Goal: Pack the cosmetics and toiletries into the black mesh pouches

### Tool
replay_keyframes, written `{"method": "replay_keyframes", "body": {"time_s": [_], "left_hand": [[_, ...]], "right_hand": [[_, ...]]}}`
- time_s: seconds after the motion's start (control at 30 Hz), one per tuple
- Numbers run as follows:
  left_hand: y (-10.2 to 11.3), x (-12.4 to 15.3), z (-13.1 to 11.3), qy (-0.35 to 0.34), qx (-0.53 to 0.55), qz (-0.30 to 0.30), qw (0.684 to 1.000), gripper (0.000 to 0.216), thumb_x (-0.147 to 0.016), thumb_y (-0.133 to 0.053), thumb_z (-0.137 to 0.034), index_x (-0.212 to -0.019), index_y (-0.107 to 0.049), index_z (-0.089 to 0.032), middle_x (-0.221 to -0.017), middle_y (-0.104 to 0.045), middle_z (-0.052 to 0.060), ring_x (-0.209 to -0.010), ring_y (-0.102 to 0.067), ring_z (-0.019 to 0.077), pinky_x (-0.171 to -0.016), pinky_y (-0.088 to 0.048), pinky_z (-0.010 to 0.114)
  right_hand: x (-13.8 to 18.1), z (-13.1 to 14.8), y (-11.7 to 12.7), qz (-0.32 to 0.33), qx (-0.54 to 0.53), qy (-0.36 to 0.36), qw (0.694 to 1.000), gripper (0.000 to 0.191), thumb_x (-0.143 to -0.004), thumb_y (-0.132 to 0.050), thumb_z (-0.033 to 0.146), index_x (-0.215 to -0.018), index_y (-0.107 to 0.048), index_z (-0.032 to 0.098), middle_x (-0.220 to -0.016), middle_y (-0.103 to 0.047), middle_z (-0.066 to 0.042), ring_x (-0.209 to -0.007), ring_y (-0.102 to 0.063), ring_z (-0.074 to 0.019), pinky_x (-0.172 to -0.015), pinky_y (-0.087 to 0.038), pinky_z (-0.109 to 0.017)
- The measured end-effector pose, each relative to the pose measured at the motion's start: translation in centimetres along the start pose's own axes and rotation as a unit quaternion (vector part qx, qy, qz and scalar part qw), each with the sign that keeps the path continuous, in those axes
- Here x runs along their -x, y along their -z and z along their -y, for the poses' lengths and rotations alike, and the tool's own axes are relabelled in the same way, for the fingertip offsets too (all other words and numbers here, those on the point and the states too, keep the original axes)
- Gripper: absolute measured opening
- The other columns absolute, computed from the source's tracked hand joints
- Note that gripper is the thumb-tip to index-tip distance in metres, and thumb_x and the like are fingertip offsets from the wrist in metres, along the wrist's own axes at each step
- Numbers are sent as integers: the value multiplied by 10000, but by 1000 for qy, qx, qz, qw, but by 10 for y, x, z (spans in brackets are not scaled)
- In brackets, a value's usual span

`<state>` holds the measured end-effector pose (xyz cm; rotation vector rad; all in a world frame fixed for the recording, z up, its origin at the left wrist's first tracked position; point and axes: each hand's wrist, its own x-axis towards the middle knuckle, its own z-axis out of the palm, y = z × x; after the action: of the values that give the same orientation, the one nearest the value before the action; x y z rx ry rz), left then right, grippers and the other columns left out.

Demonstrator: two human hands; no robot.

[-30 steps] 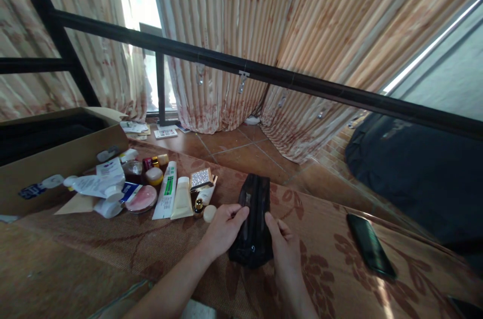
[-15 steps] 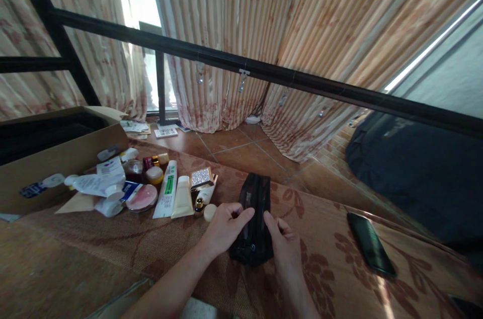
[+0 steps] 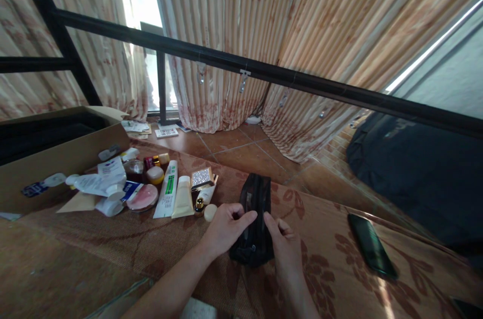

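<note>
A small black mesh pouch [image 3: 255,198] lies on the patterned brown mat [image 3: 151,243] in front of me. My left hand [image 3: 226,228] grips its left side, thumb and fingers pinched on the top edge. My right hand [image 3: 285,246] pinches the pouch's right side near the zipper. Just left of the pouch lie several toiletries: a round cream lid [image 3: 210,212], a cream tube [image 3: 183,197], a green-and-white tube [image 3: 166,189], a glittery box [image 3: 200,178] and a pink round compact [image 3: 142,198].
A cardboard box [image 3: 56,155] stands at the left behind the toiletries. A dark phone [image 3: 372,245] lies on the mat to the right. A black rail [image 3: 264,73] crosses ahead, with curtains and tiled floor beyond. A dark bundle [image 3: 418,168] sits far right.
My left hand's fingers have slid slightly right across the pouch's top edge, closer to my right hand. The pouch stays in place.
</note>
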<state>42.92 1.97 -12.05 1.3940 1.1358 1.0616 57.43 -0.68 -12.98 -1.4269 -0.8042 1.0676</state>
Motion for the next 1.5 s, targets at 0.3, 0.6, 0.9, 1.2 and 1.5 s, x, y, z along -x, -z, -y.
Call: {"method": "replay_keyframes", "body": {"time_s": [0.3,0.6,0.9,1.2,1.5], "left_hand": [[-1,0,1,2,7,0,1000,469,-784,-589,-527,-518,-437,-172,-508,-395,-52,-503,-363,88,-470,-271,217],[-1,0,0,9,18,-1,1000,464,-773,-600,-520,-516,-431,-172,-509,-389,-54,-501,-347,84,-468,-265,215],[0,1,-3,12,16,-1,1000,462,-764,-604,-515,-505,-438,-171,-508,-394,-52,-505,-357,86,-473,-268,219],[-1,0,0,9,5,1,1000,451,-777,-588,-517,-521,-467,-166,-514,-409,-45,-516,-369,91,-480,-267,221],[-1,0,0,3,6,5,1000,473,-797,-561,-524,-511,-425,-173,-513,-360,-49,-507,-330,86,-471,-238,222]], "right_hand": [[-1,-1,0,-1,-3,2,1000,493,-615,-757,541,-518,-419,195,-502,-368,73,-481,-327,-69,-440,-299,-196],[0,1,0,-3,-2,-4,1000,492,-598,-760,549,-517,-425,197,-496,-378,69,-468,-336,-71,-430,-300,-197],[0,3,-1,-10,3,-3,1000,493,-579,-765,560,-510,-444,193,-489,-388,69,-463,-337,-70,-423,-306,-198],[3,8,-3,-4,-10,-11,1000,485,-570,-773,552,-504,-457,190,-488,-397,67,-464,-337,-70,-423,-294,-200],[2,4,-2,-3,-4,-4,1000,480,-597,-763,541,-523,-438,196,-500,-389,69,-471,-328,-70,-429,-300,-199]]}}
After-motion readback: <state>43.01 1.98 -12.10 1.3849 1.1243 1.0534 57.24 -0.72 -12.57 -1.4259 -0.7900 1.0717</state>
